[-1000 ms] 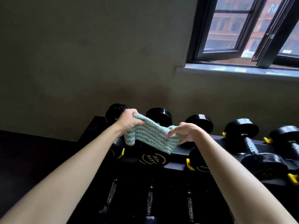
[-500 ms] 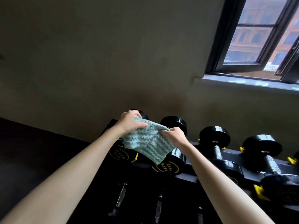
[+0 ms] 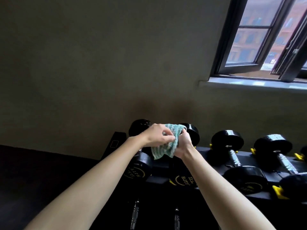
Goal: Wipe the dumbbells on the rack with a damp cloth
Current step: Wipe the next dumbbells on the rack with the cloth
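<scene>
**liftlurker:** What's the setup like, starting from what's closest?

**ragduty:** Nearest are two bare forearms reaching out over a black metal rack. At the very bottom you can just make out the knurled steel handles of a lower row, it's pretty dark down there. On the top tier, black round-headed dumbbells lie side by side in yellow plastic cradles. The near heads have yellow lettering on them. There's dark floor off to the left.

**liftlurker:** And the cloth?

**ragduty:** The teal zigzag-textured cloth is bunched up between both hands, over the second dumbbell from the left. The left hand has its fingers curled and pinches the upper part of the bunch. The right hand is wrapped round it from the other side. Hands and cloth block that dumbbell's handle, so I can't tell if the cloth actually touches it. The leftmost dumbbell is partly hidden behind the left wrist too.

**liftlurker:** What about the room?

**ragduty:** Behind the rack is a plain grey-brown wall, quite dim. At the upper right a dark-framed window stands partly open above a pale sill, with a reddish building outside.
</scene>
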`<state>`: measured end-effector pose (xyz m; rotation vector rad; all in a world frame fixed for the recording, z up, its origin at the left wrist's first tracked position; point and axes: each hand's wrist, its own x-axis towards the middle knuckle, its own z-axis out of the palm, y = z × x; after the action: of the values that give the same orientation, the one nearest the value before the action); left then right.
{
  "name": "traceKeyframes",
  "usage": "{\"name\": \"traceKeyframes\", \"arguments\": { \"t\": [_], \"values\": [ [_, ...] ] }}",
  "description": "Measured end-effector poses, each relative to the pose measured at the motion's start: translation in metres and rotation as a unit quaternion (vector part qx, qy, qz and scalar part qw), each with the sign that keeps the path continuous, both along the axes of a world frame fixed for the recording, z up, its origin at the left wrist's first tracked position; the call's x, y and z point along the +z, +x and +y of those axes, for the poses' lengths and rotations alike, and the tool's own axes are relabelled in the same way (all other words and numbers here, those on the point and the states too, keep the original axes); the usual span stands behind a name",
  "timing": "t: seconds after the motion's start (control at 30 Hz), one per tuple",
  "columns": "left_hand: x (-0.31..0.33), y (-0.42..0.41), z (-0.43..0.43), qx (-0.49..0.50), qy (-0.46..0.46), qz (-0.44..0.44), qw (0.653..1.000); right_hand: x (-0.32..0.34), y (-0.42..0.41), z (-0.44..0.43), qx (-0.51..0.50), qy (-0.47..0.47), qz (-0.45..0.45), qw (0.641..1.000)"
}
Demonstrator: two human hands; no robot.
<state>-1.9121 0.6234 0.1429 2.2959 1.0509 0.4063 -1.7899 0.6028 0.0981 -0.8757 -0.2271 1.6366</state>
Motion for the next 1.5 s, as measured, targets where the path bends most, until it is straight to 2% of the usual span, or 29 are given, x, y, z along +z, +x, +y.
{"name": "traceKeyframes", "arguments": {
  "t": [0.07,0.17,0.3,0.37,0.47,0.63,0.7,0.8,0.87,1.0,1.1,1.23,1.4,1.5],
  "values": [
    [-0.002,-0.008,0.012,0.036,-0.007,-0.031,0.999,0.001,-0.011,0.011,-0.04,0.016,0.027,0.999],
    [-0.003,-0.02,0.031,0.081,0.012,-0.02,0.996,0.004,-0.022,0.023,-0.069,0.037,0.047,0.996],
    [-0.008,-0.032,0.046,0.038,-0.02,0.013,0.999,0.006,-0.036,0.026,-0.087,0.073,0.053,0.992],
    [-0.013,-0.038,0.051,0.031,-0.074,-0.033,0.996,0.0,-0.039,0.025,-0.107,0.081,0.056,0.989],
    [-0.028,-0.049,0.061,0.055,-0.157,-0.084,0.983,-0.024,-0.035,0.017,-0.16,0.052,0.049,0.985],
    [-0.07,-0.077,0.067,0.146,-0.139,-0.006,0.979,-0.074,-0.024,0.013,-0.272,-0.021,-0.003,0.962],
    [-0.085,-0.089,0.063,0.158,-0.135,0.039,0.977,-0.093,-0.028,0.009,-0.262,-0.041,-0.038,0.964],
    [-0.111,-0.106,0.062,0.143,-0.159,0.116,0.97,-0.116,-0.043,-0.002,-0.209,-0.097,-0.145,0.962],
    [-0.125,-0.115,0.061,0.123,-0.19,0.156,0.961,-0.139,-0.053,-0.006,-0.171,-0.123,-0.159,0.965],
    [-0.144,-0.128,0.063,0.1,-0.159,0.154,0.97,-0.184,-0.069,-0.008,-0.137,-0.187,-0.195,0.953],
    [-0.149,-0.136,0.068,0.091,-0.141,0.125,0.978,-0.203,-0.077,-0.003,-0.139,-0.179,-0.153,0.962],
    [-0.149,-0.137,0.073,0.071,-0.129,0.136,0.98,-0.212,-0.09,0.01,-0.169,-0.18,-0.067,0.967],
    [-0.15,-0.137,0.07,0.09,-0.135,0.109,0.981,-0.197,-0.101,0.011,-0.228,-0.155,0.015,0.961],
    [-0.149,-0.137,0.069,0.092,-0.138,0.103,0.981,-0.182,-0.104,0.008,-0.25,-0.122,-0.004,0.961]
  ]
}}
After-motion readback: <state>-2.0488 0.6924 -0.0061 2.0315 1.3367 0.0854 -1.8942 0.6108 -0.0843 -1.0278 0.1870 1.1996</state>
